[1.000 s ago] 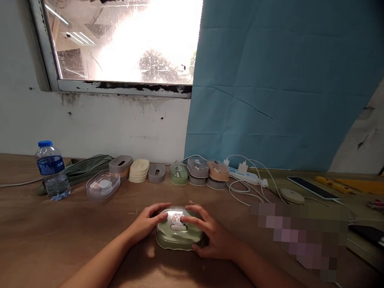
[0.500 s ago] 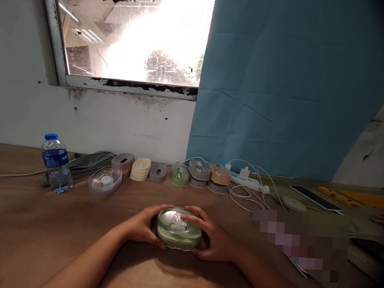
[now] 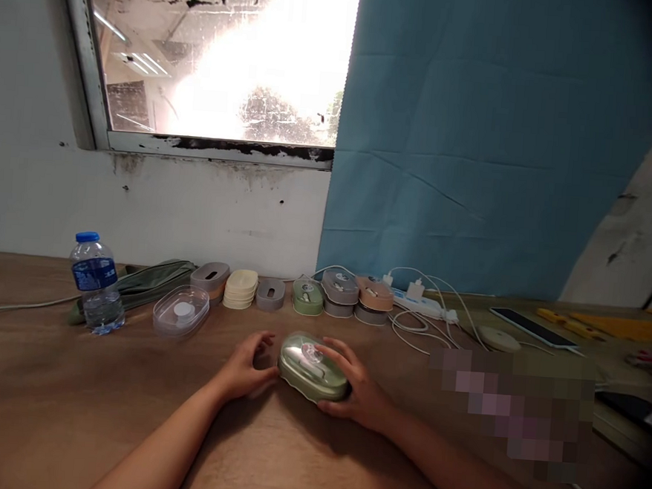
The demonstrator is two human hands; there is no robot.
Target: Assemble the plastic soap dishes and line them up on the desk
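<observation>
Two bare forearms come up from the near edge of the wooden table [image 3: 40, 411] and meet around one thing: a green oval box [image 3: 313, 368] with a clear lid, lying just past the middle of the table. Its long axis runs from about ten o'clock to four o'clock, with the far-left end tipped up a little, so it seems not to sit flat.

The right hand [image 3: 356, 387] is the closer of the two. Its palm cups the box's near-right end at four o'clock, and its fingers [image 3: 334, 347] are curled over the lid, holding it. The left hand [image 3: 246, 369] lies at nine o'clock from the box with its fingers loosely spread; the fingertips reach the left end, though I cannot tell whether they press on it or only brush it. So the box lies between the two hands, mostly under the right one.

Farther out at ten o'clock stand a clear lidded container [image 3: 181, 312] and a water bottle [image 3: 95, 282] with a blue cap, well apart from the hands. Along the wall at twelve o'clock runs a row of similar small boxes [image 3: 307, 295] in grey, cream, green and peach. At one o'clock lie a power strip [image 3: 419, 304] with white cables, and beyond it a phone [image 3: 529, 327]. Behind all this are a bright window [image 3: 228, 51] and a blue sheet [image 3: 490, 137].
</observation>
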